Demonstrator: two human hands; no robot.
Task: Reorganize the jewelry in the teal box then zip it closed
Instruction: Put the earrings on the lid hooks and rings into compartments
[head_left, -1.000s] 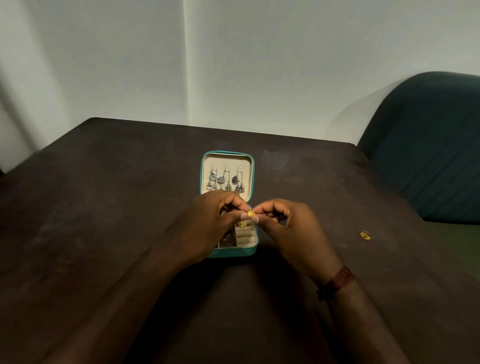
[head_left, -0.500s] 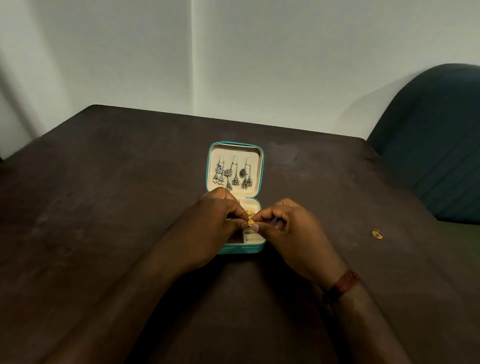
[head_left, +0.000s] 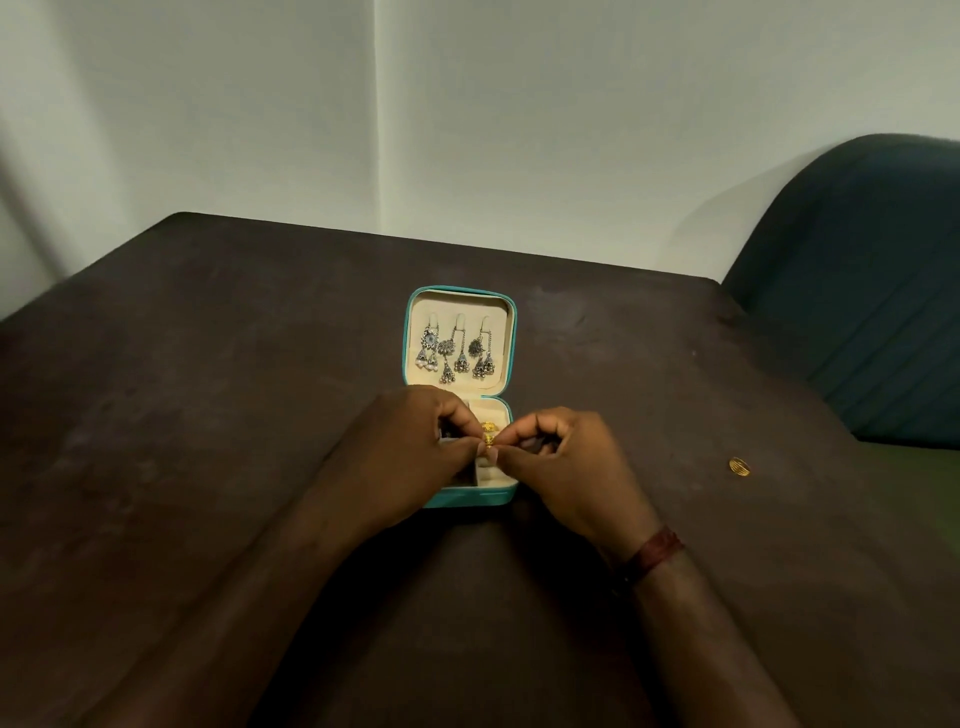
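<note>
Mid-reorganize: left hand (head_left: 410, 457) and right hand (head_left: 566, 467) both have fingers clamped on one small gold piece (head_left: 488, 440), just above the base compartments of the open teal box (head_left: 467, 498). Silver earrings (head_left: 457, 356) hang in the lid. Next, likely: seat the piece in a slot, fetch the stray gold ring (head_left: 738, 466) off the counter (head_left: 208, 415), then zip.

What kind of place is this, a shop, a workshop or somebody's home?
Most likely a room in a home: a plain dark table by bare white walls, a padded green chair beside it, and a small teal jewelry box open on the table.
</note>
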